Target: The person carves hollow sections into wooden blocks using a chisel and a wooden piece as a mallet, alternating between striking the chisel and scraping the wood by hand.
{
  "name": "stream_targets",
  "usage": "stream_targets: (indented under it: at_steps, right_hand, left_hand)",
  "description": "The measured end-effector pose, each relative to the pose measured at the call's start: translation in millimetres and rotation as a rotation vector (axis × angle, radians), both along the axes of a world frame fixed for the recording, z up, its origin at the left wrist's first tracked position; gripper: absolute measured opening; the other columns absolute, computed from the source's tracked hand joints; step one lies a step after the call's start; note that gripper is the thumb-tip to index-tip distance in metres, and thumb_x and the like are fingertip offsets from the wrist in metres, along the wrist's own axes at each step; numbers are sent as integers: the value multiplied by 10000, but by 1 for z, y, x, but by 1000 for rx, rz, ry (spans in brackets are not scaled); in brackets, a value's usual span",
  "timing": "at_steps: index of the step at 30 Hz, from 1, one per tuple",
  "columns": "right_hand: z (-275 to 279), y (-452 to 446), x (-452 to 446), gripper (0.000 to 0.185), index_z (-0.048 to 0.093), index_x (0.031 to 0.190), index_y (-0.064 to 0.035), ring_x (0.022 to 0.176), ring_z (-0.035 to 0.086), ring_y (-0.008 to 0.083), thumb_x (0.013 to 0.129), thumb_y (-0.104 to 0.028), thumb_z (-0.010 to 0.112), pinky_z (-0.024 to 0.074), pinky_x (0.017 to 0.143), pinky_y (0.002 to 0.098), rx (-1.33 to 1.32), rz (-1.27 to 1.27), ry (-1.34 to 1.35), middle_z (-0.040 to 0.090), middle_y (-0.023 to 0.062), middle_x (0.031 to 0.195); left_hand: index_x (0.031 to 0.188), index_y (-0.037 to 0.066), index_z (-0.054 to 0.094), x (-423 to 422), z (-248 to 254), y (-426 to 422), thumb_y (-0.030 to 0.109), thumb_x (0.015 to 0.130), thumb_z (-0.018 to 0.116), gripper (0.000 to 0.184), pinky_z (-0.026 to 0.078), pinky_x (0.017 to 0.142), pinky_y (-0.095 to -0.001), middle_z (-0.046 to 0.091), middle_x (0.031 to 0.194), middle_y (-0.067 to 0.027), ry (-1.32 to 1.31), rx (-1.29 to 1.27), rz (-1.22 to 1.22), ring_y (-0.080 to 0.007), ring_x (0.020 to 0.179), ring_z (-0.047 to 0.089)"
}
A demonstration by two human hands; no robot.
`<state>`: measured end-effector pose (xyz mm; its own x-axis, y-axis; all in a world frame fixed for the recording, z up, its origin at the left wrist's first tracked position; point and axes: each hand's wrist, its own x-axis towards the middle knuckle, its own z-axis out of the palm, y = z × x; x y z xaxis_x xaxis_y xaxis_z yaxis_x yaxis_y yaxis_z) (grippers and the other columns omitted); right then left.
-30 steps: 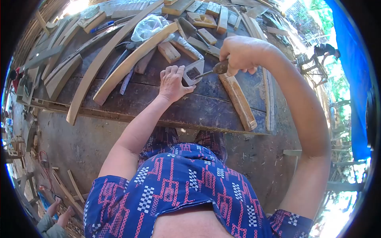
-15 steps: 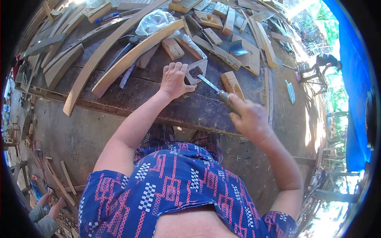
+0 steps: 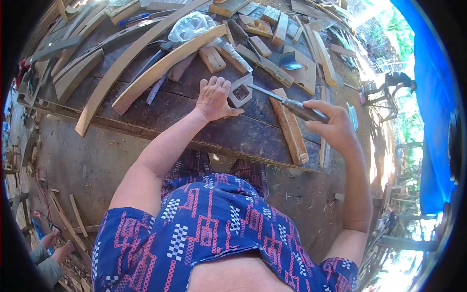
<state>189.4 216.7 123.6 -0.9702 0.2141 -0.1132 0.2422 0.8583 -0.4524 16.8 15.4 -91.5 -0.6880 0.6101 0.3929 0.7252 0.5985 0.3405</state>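
Note:
My left hand rests on the dark workbench, its fingers curled against the left side of a small pale wooden block and its thumb stretched along the near edge. A roughly square hollow shows in the block's face. In my right hand is a chisel, gripped by its handle. Its thin metal blade points left, with the tip by the block's upper right corner, outside the hollow. Beneath the chisel, a long wooden piece lies on the bench.
Long curved boards lie across the bench's left half. Behind the block are a clear plastic bag, a hammer, and several wood offcuts. Another person's feet show at lower left. A blue tarp hangs at right.
The chisel blade has come out of the block's hollow. My right hand has moved up and to the right with it, uncovering more of the long wooden piece. My left hand stays nearly still.

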Motion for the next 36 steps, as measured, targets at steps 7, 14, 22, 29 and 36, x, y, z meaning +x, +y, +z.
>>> stream_targets:
  at_steps: [7,14,22,29,36]
  right_hand:
    - [28,-31,-34,418,673,1070,-48,875,640,237,663,-140,701,469,824,337,295,106,-203,683,129,970]
    - [42,-45,-61,403,694,1063,-123,909,624,279,662,-161,700,461,842,369,435,156,-270,670,141,920]
    - [47,-61,-85,397,692,1060,-102,885,622,268,669,-167,712,474,811,373,512,210,-358,645,140,954]
    - [38,-67,-127,258,719,884,-105,836,663,276,680,-263,714,524,774,363,654,298,-349,685,114,850]
    - [39,-56,-102,320,658,736,-44,774,631,263,687,-351,733,484,728,370,705,226,-218,635,122,754]
  left_hand:
    - [966,84,557,-1,1,-1,585,548,772,687,332,834,-383,542,971,-71,10,-5,-2,-226,983,497]
    - [983,81,566,-1,-1,-1,587,557,771,693,329,838,-385,554,982,-69,-28,-2,7,-224,993,501]
    - [1001,77,574,-1,0,1,600,567,766,706,324,842,-388,565,1000,-73,-34,-22,3,-220,1002,504]
    - [986,76,570,0,-1,2,608,561,764,708,330,836,-387,552,974,-64,-7,-11,-9,-222,979,500]
    - [974,61,552,40,8,22,634,531,771,757,349,840,-402,545,962,-93,-89,-30,135,-250,972,498]
